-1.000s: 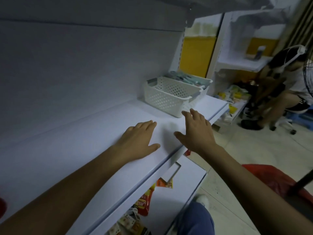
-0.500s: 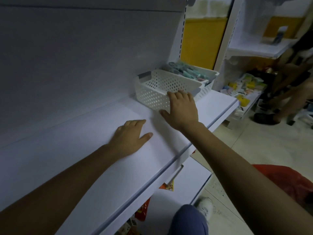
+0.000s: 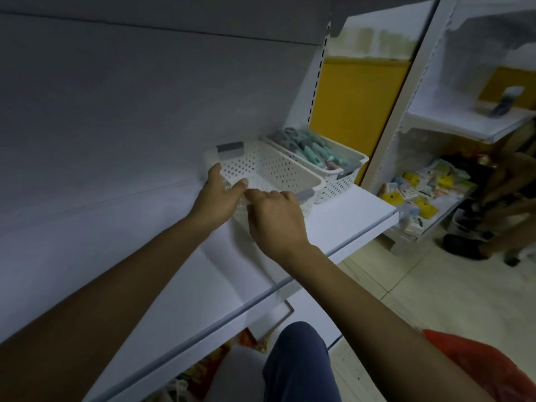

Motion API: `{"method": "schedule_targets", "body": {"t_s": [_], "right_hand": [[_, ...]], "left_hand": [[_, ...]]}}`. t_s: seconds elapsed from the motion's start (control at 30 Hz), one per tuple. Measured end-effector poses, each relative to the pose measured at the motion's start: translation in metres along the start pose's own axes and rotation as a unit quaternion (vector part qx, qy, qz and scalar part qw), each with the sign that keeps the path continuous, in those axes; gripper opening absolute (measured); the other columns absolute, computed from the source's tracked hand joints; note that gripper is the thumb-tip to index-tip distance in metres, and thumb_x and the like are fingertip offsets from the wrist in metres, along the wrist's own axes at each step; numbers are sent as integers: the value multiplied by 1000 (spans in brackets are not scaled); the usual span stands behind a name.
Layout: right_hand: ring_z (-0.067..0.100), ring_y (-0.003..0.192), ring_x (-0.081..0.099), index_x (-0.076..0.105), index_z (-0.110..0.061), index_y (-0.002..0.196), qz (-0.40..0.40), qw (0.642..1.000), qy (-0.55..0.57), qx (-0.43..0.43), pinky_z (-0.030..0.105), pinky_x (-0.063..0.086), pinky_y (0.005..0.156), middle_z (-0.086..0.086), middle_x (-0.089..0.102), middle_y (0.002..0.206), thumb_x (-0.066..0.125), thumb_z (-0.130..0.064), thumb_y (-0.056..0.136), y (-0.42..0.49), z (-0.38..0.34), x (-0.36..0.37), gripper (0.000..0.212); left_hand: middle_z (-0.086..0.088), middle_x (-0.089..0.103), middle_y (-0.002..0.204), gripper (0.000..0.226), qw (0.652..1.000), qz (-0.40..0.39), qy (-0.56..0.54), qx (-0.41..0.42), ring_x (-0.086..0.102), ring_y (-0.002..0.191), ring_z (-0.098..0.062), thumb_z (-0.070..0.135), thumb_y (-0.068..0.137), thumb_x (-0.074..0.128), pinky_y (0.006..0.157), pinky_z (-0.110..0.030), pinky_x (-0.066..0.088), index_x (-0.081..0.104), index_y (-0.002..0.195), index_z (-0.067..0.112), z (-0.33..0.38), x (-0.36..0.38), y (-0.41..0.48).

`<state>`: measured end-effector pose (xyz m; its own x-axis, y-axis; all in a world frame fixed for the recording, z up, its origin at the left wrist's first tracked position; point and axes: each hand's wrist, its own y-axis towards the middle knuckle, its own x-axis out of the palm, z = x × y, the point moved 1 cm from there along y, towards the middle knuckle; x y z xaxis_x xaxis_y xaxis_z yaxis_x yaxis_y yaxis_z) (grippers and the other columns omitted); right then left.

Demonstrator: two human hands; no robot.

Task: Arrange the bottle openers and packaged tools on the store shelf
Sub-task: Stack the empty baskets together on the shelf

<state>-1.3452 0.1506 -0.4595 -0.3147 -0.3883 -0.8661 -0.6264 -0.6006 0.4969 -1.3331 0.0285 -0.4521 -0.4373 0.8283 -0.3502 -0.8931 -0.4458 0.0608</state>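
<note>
L hand & R hand both grip near rim of empty basket on shelf; packaged tools sit in next basket just beside. Best slide evenly, w/o nudging that one

- Place: retail shop, sales floor.
- White metal shelf hung on a slotted upright.
- Perforated basket; touching it, a second basket stocked with teal-handled tools.
- Neighbouring shelf unit with small packaged goods laid out.
- Bright packets on the shelf below.
</note>
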Motion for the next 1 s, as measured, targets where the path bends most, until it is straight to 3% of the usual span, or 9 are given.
{"method": "schedule_targets", "body": {"t_s": [0.1, 0.17, 0.3, 0.4, 0.5, 0.63, 0.77, 0.9, 1.0], "right_hand": [[27, 91, 61, 63, -12, 120, 5, 995, 81, -59, 36, 36, 86, 7, 71, 101, 45, -27, 94, 0, 21, -5, 35], [27, 90, 61, 68, -11, 110, 71, 987, 132, -60, 37, 41, 83, 7, 71, 99, 42, -29, 91, 1, 44, -13, 37], [28, 97, 60, 67, -8, 106, 187, 962, 181, 82, 38, 47, 81, 11, 68, 106, 45, -13, 88, 13, 110, -26, 29], [29, 104, 59, 63, -8, 116, 77, 978, 127, 148, 37, 48, 85, 12, 65, 116, 54, -18, 91, 29, 162, -15, 28], [28, 107, 53, 60, -13, 119, -35, 997, -23, 69, 38, 37, 95, 9, 63, 119, 62, -43, 86, 38, 186, 4, 44], [25, 96, 58, 64, -16, 109, -35, 995, -86, 43, 36, 40, 89, 9, 68, 106, 59, -44, 87, 59, 183, 13, 37], [24, 84, 63, 67, -15, 97, -14, 997, -61, 41, 33, 49, 77, 7, 68, 93, 50, -46, 93, 63, 180, 17, 35], [21, 60, 51, 66, -10, 76, 83, 996, -38, 10, 24, 31, 55, 11, 64, 73, 52, -43, 93, 86, 177, -4, 40], [16, 43, 35, 44, -18, 54, 187, 982, -37, 6, 15, 10, 48, 0, 40, 50, 65, -32, 82, 108, 172, -37, 38]], "left_hand": [[-7, 26, 154, 66, 999, 27, -27, -28, 32, 137, -22, 25, 97, 49, 93, -21, 26, 11, 151, 19, 1, 12, 6], [-7, 32, 151, 64, 997, 44, -51, -37, 38, 133, -23, 18, 97, 47, 95, -23, 31, 11, 150, 18, 0, 19, 9], [-5, 37, 146, 61, 991, 93, -84, -50, 42, 126, -21, 13, 98, 40, 90, -22, 35, 9, 150, 18, 1, 31, 11], [0, 45, 128, 57, 985, 124, -106, -65, 48, 108, -18, 11, 97, 40, 81, -24, 39, 14, 147, 14, 2, 36, 12], [-4, 54, 127, 44, 985, 123, -93, -81, 54, 102, -19, 11, 92, 41, 75, -26, 44, 37, 136, 11, -2, 35, 14], [-3, 55, 122, 41, 984, 135, -84, -84, 55, 99, -19, 7, 92, 40, 71, -24, 44, 43, 132, 7, -6, 32, 13], [-4, 53, 117, 42, 986, 133, -72, -75, 53, 96, -19, 4, 93, 39, 60, -19, 41, 42, 134, 5, -3, 33, 12], [-4, 56, 118, 40, 988, 128, -56, -70, 54, 97, -19, 6, 93, 40, 70, -23, 42, 44, 133, 7, -2, 31, 14], [-3, 53, 114, 36, 989, 122, -50, -73, 52, 99, -19, 9, 95, 40, 79, -28, 40, 45, 131, 10, 2, 32, 16]]}}
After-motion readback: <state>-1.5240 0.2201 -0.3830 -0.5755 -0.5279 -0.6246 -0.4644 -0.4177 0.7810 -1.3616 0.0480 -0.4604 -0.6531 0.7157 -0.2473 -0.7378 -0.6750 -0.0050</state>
